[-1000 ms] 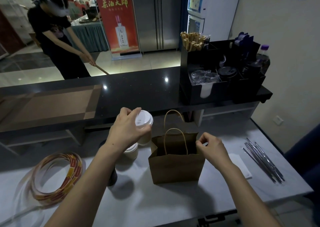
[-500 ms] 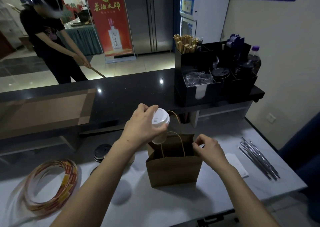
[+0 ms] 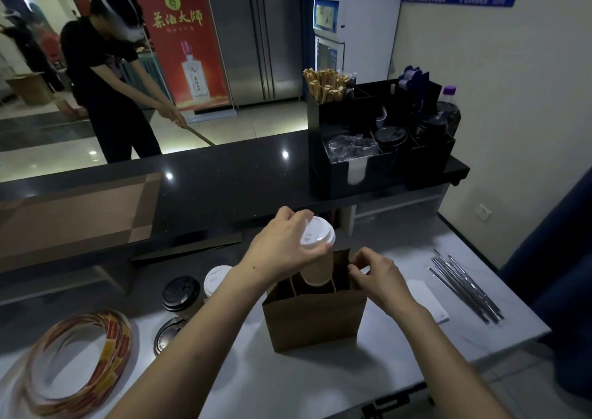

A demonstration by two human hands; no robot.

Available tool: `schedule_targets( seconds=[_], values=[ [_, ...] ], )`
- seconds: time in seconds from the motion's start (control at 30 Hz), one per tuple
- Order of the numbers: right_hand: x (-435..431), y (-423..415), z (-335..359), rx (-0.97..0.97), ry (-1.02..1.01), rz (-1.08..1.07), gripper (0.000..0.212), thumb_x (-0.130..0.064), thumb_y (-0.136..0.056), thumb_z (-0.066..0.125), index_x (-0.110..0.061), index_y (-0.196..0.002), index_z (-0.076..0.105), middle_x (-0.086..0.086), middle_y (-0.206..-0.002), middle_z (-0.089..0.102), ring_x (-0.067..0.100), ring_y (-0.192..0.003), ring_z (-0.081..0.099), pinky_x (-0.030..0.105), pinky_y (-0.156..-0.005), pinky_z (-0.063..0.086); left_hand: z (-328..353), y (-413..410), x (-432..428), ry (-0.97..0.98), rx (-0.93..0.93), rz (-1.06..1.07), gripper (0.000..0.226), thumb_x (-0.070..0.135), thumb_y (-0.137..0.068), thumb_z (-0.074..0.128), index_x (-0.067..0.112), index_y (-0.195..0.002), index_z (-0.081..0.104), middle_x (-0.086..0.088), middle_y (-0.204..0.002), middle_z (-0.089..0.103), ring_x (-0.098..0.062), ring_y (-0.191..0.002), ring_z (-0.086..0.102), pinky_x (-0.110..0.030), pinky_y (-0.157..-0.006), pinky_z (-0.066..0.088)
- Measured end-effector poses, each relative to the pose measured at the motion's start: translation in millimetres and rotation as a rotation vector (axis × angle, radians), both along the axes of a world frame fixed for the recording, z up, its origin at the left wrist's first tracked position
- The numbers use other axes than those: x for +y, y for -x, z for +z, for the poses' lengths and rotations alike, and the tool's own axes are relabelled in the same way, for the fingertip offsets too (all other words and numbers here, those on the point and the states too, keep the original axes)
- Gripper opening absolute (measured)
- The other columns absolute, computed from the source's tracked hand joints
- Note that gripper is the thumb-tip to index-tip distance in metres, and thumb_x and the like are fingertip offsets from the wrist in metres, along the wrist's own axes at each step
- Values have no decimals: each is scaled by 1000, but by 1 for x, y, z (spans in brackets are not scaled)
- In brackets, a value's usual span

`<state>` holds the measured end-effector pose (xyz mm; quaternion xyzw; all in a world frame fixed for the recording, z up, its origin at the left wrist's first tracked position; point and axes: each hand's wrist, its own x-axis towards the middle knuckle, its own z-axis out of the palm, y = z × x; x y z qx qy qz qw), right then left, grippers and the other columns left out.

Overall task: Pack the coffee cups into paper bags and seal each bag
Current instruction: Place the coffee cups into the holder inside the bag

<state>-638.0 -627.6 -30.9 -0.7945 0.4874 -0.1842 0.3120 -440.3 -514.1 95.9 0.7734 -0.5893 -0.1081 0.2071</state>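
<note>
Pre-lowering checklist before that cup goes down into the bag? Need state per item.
1. Left hand grip on the white-lidded cup, fingers curled round it just under the lid: ok.
2. Lid seated on the cup: ok.
3. Cup base inside the mouth of the paper bag, between the two handles: ok.
4. Right hand pinches the bag's right rim and holds the mouth open: ok.
5. Bag stands upright on the table: ok.
6. Inside of the bag free for the cup to land flat: cannot tell, hidden by the bag's front wall.
</note>
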Motion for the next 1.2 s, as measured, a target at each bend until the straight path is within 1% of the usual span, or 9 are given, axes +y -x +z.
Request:
schedule_targets(
  seconds=[0.1, 0.27, 0.33, 0.43, 0.53, 0.67, 0.83, 1.0, 1.2],
  values=[
    [-1, 0, -2, -8, 3, -12, 13, -35, -101, 66, -34, -91, 57, -11, -93, 66, 10, -84, 66, 34, -73, 62, -7, 4, -2, -36, 3, -19, 71, 74, -86, 61, 35, -144, 45, 8, -130, 44, -15, -109, 54, -37, -87, 58],
    [-1, -1, -4, -1, 4, -17, 11, -35, -101, 65, -33, -92, 58, -10, -93, 66, 11, -84, 66, 36, -77, 64, -16, 7, -8, -114, 33, -75, 73, 68, -87, 65, 32, -147, 44, 4, -143, 43, -17, -116, 54, -33, -91, 56],
    [-1, -1, -5, -5, 2, -13, 12, -36, -101, 65, -34, -91, 58, -12, -92, 66, 11, -83, 66, 38, -77, 64, -19, 7, -10, -136, 88, -74, 73, 67, -86, 68, 30, -146, 44, 2, -143, 43, -17, -115, 55, -32, -89, 57],
    [-1, -1, -6, -8, 0, -10, 12, -37, -99, 64, -36, -89, 57, -15, -90, 65, 12, -82, 66, 41, -77, 64, -22, 6, -12, -161, 246, -57, 71, 65, -85, 72, 30, -140, 46, 2, -138, 43, -19, -110, 56, -35, -73, 66],
    [-1, -2, -6, -8, 3, -10, 12, -37, -99, 64, -36, -90, 58, -16, -88, 65, 13, -82, 67, 42, -77, 64, -24, 6, -13, -181, 336, -30, 71, 62, -84, 75, 30, -139, 46, 3, -136, 40, -21, -102, 61, -33, -61, 65],
    [-1, -1, -6, -15, 9, -17, 14, -38, -98, 65, -35, -87, 57, -16, -85, 65, 13, -80, 66, 43, -76, 64, -28, 4, -13, -195, 405, 6, 73, 62, -81, 78, 28, -138, 47, 2, -134, 41, -22, -94, 66, -35, -59, 65],
    [-1, -1, -5, -10, 17, -7, 13, -37, -100, 65, -34, -90, 57, -12, -87, 66, 12, -80, 66, 40, -76, 64, -25, -2, -9, -154, 370, 43, 71, 60, -82, 78, 29, -137, 45, 3, -128, 39, -20, -97, 59, -35, -56, 65],
    [-1, 0, -4, -19, 18, -12, 15, -37, -100, 64, -34, -87, 56, -14, -86, 65, 12, -79, 66, 41, -75, 63, -24, -8, -7, -128, 432, 117, 71, 57, -83, 78, 29, -138, 42, 2, -130, 36, -24, -101, 58, -35, -57, 65],
    [-1, 1, -4, -7, 21, 2, 12, -34, -101, 65, -32, -92, 58, -11, -91, 65, 11, -83, 64, 37, -75, 62, -27, -17, -5, -93, 501, 184, 70, 58, -83, 78, 28, -135, 42, -1, -131, 37, -28, -108, 57, -40, -60, 66]
  ],
)
